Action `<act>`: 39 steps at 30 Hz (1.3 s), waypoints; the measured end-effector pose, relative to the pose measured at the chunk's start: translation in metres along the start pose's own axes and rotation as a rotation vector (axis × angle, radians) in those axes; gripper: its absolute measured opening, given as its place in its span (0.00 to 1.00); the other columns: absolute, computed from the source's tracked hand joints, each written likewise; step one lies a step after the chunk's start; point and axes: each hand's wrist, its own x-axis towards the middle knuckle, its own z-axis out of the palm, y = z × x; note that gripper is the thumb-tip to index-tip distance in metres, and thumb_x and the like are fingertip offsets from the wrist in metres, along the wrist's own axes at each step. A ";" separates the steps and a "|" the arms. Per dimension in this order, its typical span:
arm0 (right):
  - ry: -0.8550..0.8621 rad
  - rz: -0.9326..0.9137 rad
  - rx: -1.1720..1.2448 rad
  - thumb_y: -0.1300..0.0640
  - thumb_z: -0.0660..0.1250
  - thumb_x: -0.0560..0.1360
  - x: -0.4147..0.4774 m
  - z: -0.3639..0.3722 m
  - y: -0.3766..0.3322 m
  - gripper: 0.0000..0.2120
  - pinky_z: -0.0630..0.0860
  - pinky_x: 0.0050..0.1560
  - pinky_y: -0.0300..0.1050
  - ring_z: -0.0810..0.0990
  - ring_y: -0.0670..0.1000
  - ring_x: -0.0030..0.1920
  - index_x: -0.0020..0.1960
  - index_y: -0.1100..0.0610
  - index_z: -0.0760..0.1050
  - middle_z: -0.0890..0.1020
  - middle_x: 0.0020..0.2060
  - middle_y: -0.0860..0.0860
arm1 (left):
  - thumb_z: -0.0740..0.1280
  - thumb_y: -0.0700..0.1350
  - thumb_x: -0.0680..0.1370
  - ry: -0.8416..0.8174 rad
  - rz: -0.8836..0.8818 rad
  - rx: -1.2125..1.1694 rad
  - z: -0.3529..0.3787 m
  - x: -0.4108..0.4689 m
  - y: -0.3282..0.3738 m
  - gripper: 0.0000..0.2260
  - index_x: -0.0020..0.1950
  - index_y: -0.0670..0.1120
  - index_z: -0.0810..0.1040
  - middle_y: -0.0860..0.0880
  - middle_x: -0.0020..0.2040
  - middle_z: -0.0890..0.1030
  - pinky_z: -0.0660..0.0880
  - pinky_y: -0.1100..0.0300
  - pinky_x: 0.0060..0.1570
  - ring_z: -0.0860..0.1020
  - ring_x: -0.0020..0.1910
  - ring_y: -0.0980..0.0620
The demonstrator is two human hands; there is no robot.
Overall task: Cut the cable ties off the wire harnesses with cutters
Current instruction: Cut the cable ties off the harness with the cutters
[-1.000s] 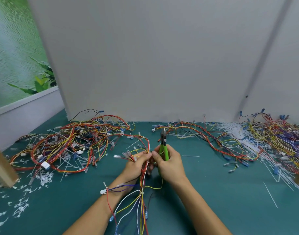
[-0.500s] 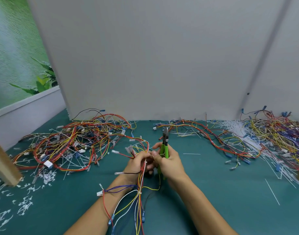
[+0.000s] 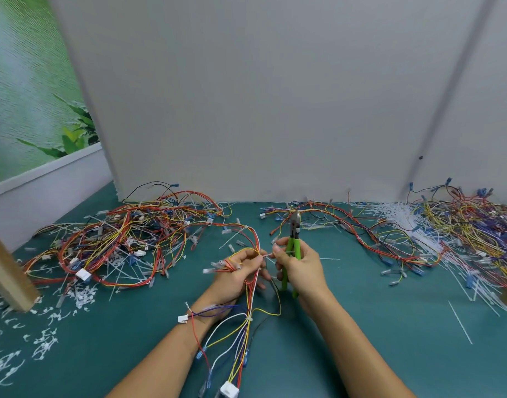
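Wire harness (image 3: 251,285), a loose bundle of red, yellow and white leads, is held over the middle of the green work surface (image 3: 361,340), close to its near edge, with its tail and a white connector trailing toward the person. The left hand (image 3: 238,275) has its fingers curled round the bundle. The right hand (image 3: 299,268) grips the green-handled cutters (image 3: 294,239) in its palm, nose pointing at the far edge and biting on nothing, while its thumb and forefinger pinch a pale cable tie (image 3: 268,255) jutting from the wires beside the left fingertips. Whether that tie is already severed cannot be told from here.

The job looks well under way but far from over. Curled white offcuts (image 3: 45,340) litter the near left corner beside a wooden post (image 3: 8,271), and long white strips (image 3: 396,214) lie toward the far right corner. A large tangle of harnesses (image 3: 126,242) fills the left half of the surface with pale tie ends sticking out of it, so it probably awaits cutting. A single strand (image 3: 347,219) runs along the far edge, and a denser heap (image 3: 462,222) sits at the right edge; which of these is finished cannot be judged. Lower on the held harness, a small white band (image 3: 249,319) appears to bind the leads, so at least one more cut seems due there.
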 end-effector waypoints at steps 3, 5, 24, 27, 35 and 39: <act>0.107 -0.079 -0.148 0.60 0.70 0.80 0.001 -0.004 -0.002 0.03 0.75 0.37 0.44 0.76 0.48 0.34 0.47 0.55 0.79 0.83 0.37 0.51 | 0.64 0.39 0.80 0.046 0.043 0.104 -0.003 0.002 -0.003 0.08 0.58 0.40 0.79 0.44 0.35 0.81 0.79 0.59 0.34 0.81 0.34 0.50; 0.180 -0.163 -0.344 0.57 0.68 0.81 0.002 -0.008 -0.002 0.06 0.73 0.39 0.46 0.74 0.50 0.35 0.44 0.53 0.77 0.79 0.35 0.51 | 0.64 0.37 0.81 0.095 0.077 0.119 -0.006 0.005 -0.006 0.08 0.57 0.41 0.80 0.47 0.34 0.81 0.79 0.60 0.34 0.80 0.33 0.52; -0.172 -0.111 -1.077 0.57 0.64 0.73 -0.009 -0.009 -0.004 0.15 0.74 0.60 0.52 0.76 0.58 0.55 0.59 0.49 0.79 0.77 0.52 0.51 | 0.68 0.46 0.79 0.368 0.082 -0.008 -0.021 0.020 -0.011 0.08 0.45 0.52 0.87 0.54 0.33 0.80 0.74 0.65 0.28 0.76 0.29 0.58; -0.192 -0.137 -1.074 0.56 0.65 0.72 -0.009 -0.008 -0.002 0.16 0.75 0.60 0.52 0.76 0.57 0.54 0.59 0.47 0.79 0.77 0.50 0.50 | 0.69 0.53 0.75 0.345 0.070 0.018 -0.023 0.021 -0.011 0.07 0.43 0.55 0.87 0.55 0.33 0.79 0.72 0.62 0.30 0.76 0.28 0.58; -0.154 -0.201 -0.953 0.57 0.68 0.73 -0.009 -0.003 -0.002 0.18 0.75 0.62 0.54 0.77 0.54 0.53 0.61 0.48 0.79 0.76 0.49 0.48 | 0.67 0.49 0.80 0.362 0.054 0.054 -0.025 0.022 -0.016 0.08 0.48 0.54 0.87 0.53 0.32 0.76 0.69 0.56 0.34 0.74 0.28 0.57; -0.157 -0.216 -0.940 0.58 0.68 0.73 -0.010 -0.001 -0.001 0.17 0.76 0.61 0.53 0.77 0.54 0.53 0.61 0.49 0.79 0.77 0.49 0.48 | 0.68 0.52 0.76 0.353 0.050 0.047 -0.024 0.023 -0.017 0.13 0.54 0.45 0.84 0.52 0.33 0.76 0.68 0.56 0.34 0.73 0.28 0.57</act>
